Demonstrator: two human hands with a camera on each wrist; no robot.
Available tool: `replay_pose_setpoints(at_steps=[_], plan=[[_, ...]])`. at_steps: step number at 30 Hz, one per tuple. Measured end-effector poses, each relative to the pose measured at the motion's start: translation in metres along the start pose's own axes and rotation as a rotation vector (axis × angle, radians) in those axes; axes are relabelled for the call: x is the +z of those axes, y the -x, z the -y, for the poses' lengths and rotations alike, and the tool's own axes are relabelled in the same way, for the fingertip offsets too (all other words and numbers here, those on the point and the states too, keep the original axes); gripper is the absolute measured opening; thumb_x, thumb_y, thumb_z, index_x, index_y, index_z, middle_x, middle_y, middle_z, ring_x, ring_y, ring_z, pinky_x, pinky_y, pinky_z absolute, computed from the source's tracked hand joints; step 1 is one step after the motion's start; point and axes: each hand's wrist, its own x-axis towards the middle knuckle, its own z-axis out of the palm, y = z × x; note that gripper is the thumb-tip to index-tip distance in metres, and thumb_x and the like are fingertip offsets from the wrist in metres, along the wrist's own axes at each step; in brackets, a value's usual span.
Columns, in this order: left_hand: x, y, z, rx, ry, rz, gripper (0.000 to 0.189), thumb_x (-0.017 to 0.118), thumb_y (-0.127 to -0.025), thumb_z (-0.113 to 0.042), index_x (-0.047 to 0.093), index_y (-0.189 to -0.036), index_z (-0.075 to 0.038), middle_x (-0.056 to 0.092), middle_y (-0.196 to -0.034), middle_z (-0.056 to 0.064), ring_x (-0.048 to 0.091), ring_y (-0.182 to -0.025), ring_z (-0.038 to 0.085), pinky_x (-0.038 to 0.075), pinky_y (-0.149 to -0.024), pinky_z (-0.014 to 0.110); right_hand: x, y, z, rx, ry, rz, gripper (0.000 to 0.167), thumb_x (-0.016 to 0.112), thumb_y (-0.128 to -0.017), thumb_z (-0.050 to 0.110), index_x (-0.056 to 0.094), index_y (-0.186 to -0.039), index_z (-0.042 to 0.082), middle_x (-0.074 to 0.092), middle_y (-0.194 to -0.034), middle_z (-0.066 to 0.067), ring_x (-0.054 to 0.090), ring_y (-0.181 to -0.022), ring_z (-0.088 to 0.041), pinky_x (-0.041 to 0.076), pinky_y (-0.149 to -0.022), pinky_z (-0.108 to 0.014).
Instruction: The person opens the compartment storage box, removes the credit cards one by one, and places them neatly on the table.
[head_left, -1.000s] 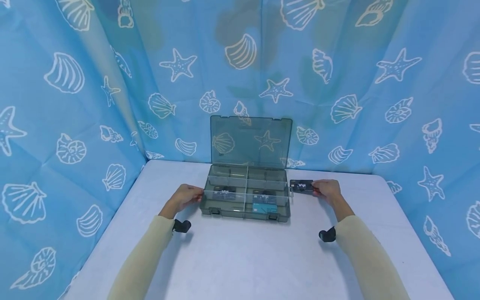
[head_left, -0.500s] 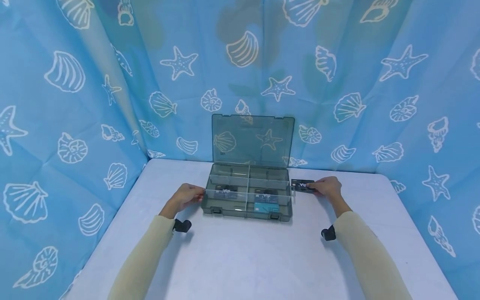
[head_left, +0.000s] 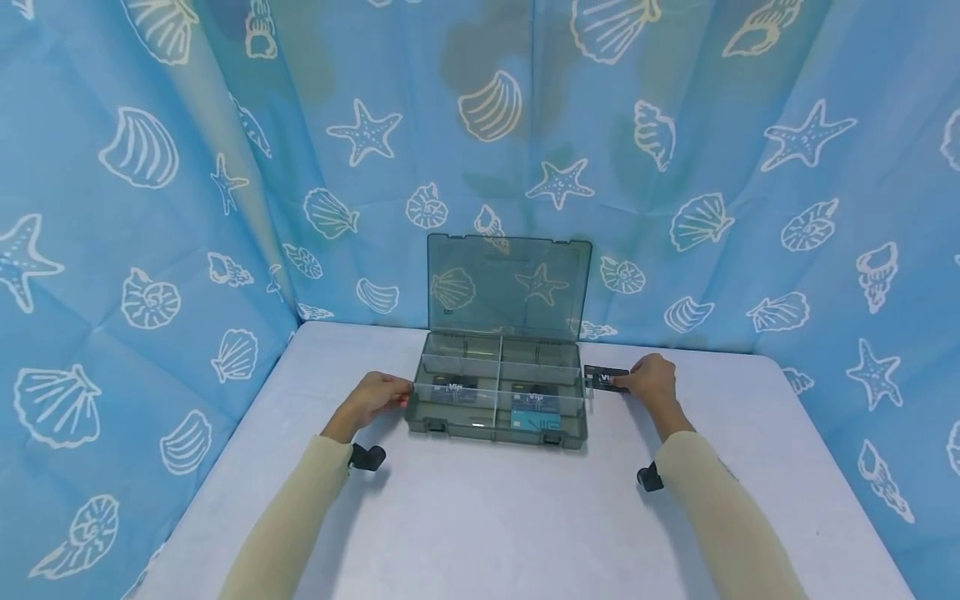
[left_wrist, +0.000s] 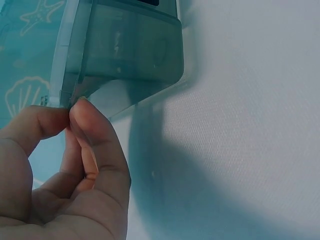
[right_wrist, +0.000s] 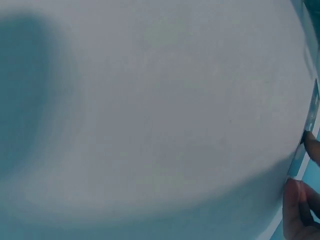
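A grey translucent organizer box [head_left: 487,431] sits on the table, its hinged lid [head_left: 510,287] raised at the back. My left hand [head_left: 372,395] pinches the box's left edge between thumb and fingers, also seen in the left wrist view. To the right of the box, my right hand [head_left: 649,382] pinches a black "Vip" card [head_left: 595,377], thumb over part of its lettering. The card's left end is close to the box wall; whether they touch I cannot tell. Inside lie dark cards on the left [head_left: 453,388] and right [head_left: 534,390], plus a teal card [head_left: 534,420] at front right.
Clear dividers [head_left: 497,375] split the box into several compartments. A white cloth covers the table [head_left: 480,517]. Blue curtains [head_left: 360,217] with shell and starfish prints rise behind and at both sides. A black wrist device [head_left: 367,457] hangs under each forearm.
My right hand has slid left along the black card, so its thumb now covers part of the lettering. The left hand keeps its grip on the box. The head view shifts slightly.
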Motion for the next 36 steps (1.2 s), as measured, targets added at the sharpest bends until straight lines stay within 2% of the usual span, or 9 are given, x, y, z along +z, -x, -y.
replay_pose_setpoints(at_steps=[6, 11, 16, 20, 21, 23, 27, 30, 36], plan=[[0.000, 0.002, 0.002, -0.009, -0.002, 0.000, 0.030, 0.058, -0.097, -0.012, 0.059, -0.120, 0.008, 0.061, -0.103, 0.015, 0.061, -0.085, 0.019, 0.055, -0.076, 0.027, -0.003, 0.006, -0.004, -0.021, -0.036, -0.001, 0.044, 0.079, -0.081, 0.031, 0.067, -0.096, -0.009, 0.063, -0.090, -0.020, 0.054, -0.089, -0.035, 0.049, -0.074, -0.043], [-0.001, 0.002, 0.004, -0.013, 0.002, -0.004, 0.031, 0.058, -0.098, -0.011, 0.059, -0.121, 0.009, 0.062, -0.103, 0.016, 0.062, -0.083, 0.019, 0.055, -0.075, 0.028, -0.015, 0.005, 0.010, -0.126, -0.089, 0.041, 0.051, 0.072, -0.086, 0.043, 0.069, -0.101, -0.006, 0.070, -0.084, -0.016, 0.066, -0.081, -0.031, 0.051, -0.073, -0.041], [-0.002, 0.002, 0.005, 0.001, 0.019, -0.007, 0.030, 0.058, -0.097, -0.010, 0.059, -0.119, 0.009, 0.062, -0.102, 0.015, 0.062, -0.082, 0.018, 0.055, -0.074, 0.027, -0.010, 0.006, 0.036, -0.254, -0.283, 0.193, 0.051, 0.068, -0.090, 0.041, 0.069, -0.108, -0.007, 0.071, -0.089, -0.016, 0.071, -0.078, -0.025, 0.057, -0.079, -0.042], [-0.002, 0.000, 0.006, 0.001, 0.032, -0.005, 0.029, 0.059, -0.097, -0.010, 0.060, -0.118, 0.009, 0.062, -0.100, 0.015, 0.062, -0.080, 0.017, 0.055, -0.074, 0.027, 0.000, 0.021, 0.060, -0.283, -0.377, 0.344, 0.039, 0.063, -0.095, 0.028, 0.068, -0.108, -0.009, 0.071, -0.092, -0.017, 0.071, -0.080, -0.024, 0.058, -0.079, -0.041], [-0.001, 0.000, 0.007, 0.002, 0.035, -0.004, 0.029, 0.059, -0.097, -0.010, 0.060, -0.118, 0.010, 0.062, -0.100, 0.015, 0.062, -0.080, 0.017, 0.055, -0.074, 0.027, -0.004, 0.034, 0.073, -0.268, -0.336, 0.367, 0.038, 0.061, -0.096, 0.024, 0.066, -0.110, -0.011, 0.071, -0.093, -0.019, 0.071, -0.082, -0.027, 0.057, -0.081, -0.044], [-0.001, -0.001, 0.007, -0.001, 0.042, -0.002, 0.029, 0.059, -0.097, -0.010, 0.060, -0.119, 0.009, 0.062, -0.101, 0.015, 0.062, -0.081, 0.017, 0.055, -0.075, 0.027, 0.000, 0.041, 0.082, -0.277, -0.285, 0.414, 0.036, 0.058, -0.097, 0.022, 0.067, -0.110, -0.010, 0.071, -0.092, -0.015, 0.071, -0.084, -0.026, 0.057, -0.082, -0.041], [-0.001, -0.001, 0.005, -0.004, 0.046, -0.004, 0.030, 0.058, -0.097, -0.009, 0.059, -0.121, 0.010, 0.062, -0.104, 0.016, 0.062, -0.083, 0.018, 0.055, -0.075, 0.027, 0.006, 0.050, 0.096, -0.297, -0.145, 0.456, 0.036, 0.057, -0.097, 0.022, 0.067, -0.110, -0.010, 0.070, -0.090, -0.011, 0.070, -0.085, -0.026, 0.057, -0.081, -0.039], [0.000, -0.001, 0.003, -0.005, 0.047, -0.010, 0.030, 0.058, -0.097, -0.009, 0.058, -0.121, 0.010, 0.062, -0.104, 0.016, 0.062, -0.083, 0.018, 0.055, -0.074, 0.027, 0.010, 0.053, 0.102, -0.288, -0.081, 0.468, 0.041, 0.058, -0.096, 0.026, 0.062, -0.110, -0.012, 0.065, -0.091, -0.014, 0.067, -0.084, -0.028, 0.056, -0.079, -0.041], [0.002, -0.001, 0.003, -0.001, 0.054, -0.003, 0.030, 0.059, -0.097, -0.010, 0.058, -0.120, 0.010, 0.062, -0.105, 0.016, 0.062, -0.085, 0.019, 0.055, -0.074, 0.026, 0.022, 0.058, 0.099, -0.246, -0.064, 0.497, 0.047, 0.059, -0.096, 0.032, 0.057, -0.113, -0.012, 0.063, -0.101, -0.019, 0.063, -0.088, -0.029, 0.054, -0.079, -0.045]])
